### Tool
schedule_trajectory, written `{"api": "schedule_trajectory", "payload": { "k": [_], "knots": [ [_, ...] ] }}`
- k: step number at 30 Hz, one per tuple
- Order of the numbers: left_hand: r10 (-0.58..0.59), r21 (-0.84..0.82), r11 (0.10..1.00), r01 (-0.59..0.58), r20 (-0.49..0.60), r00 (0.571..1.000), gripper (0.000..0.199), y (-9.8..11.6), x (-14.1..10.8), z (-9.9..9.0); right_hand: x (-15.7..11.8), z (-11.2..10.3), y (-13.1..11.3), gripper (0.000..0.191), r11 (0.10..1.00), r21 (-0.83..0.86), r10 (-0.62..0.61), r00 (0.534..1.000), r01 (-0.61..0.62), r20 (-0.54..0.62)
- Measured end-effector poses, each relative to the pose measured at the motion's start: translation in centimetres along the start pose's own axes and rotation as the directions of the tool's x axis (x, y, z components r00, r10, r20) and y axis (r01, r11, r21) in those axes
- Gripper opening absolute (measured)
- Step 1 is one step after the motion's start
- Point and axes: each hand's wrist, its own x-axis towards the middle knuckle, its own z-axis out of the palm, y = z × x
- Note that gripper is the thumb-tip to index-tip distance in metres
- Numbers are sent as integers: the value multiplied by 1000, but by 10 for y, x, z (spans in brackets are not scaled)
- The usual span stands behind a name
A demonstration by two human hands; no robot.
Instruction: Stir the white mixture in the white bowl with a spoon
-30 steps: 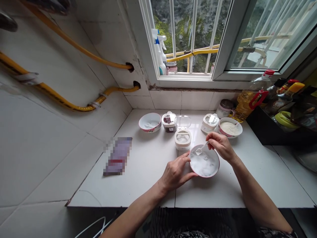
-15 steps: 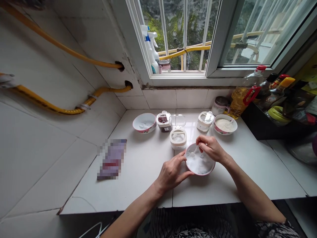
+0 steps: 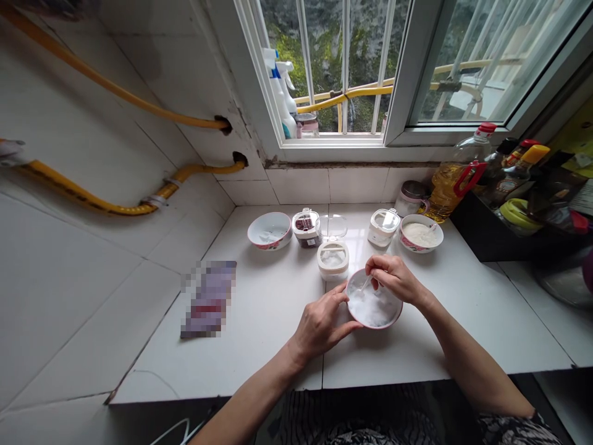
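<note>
Near the front edge of the white table (image 3: 264, 346), right of the dark seam, sits the near bowl (image 3: 376, 312), holding a white substance, with a strip of tabletop between it and that edge. The left hand (image 3: 322, 321) is clamped on its left side, thumb low and fingers higher on the rim. The right hand (image 3: 396, 278), above the far right part of the rim, pinches a small white spoon (image 3: 365, 285) that dips into the bowl.

Just beyond stands a lidded container (image 3: 333, 262). Open tabletop spreads left to a purple item (image 3: 210, 300) beside the wall-side edge, and right past the right forearm. Along the back are the left bowl (image 3: 270, 235), a container with dark red contents (image 3: 306, 230), a clear lid (image 3: 333, 227), another container (image 3: 384, 228), the right bowl (image 3: 421, 235), a jar (image 3: 410, 198) and an oil bottle (image 3: 456, 176).

Right fingers cover part of the near bowl and the spoon's handle end. The purple item is pixelated, its print unreadable. A black box (image 3: 482, 235) hides the lower parts of the bottles inside; a rounded object beyond it is cut off by the view's right edge.
</note>
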Motion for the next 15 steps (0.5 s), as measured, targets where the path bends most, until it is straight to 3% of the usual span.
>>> {"api": "schedule_trajectory", "payload": {
  "k": [9, 15],
  "knots": [
    [12, 6, 1000, -12, -5, 1000, 36, 2, 3, -2, 8, -10, 7, 10, 890, 402, 270, 960, -216, -80],
    [19, 13, 1000, -19, -10, 1000, 37, 1, 3, -1, 12, -11, 12, 12, 818, 537, 310, 944, -206, -111]
  ]
}}
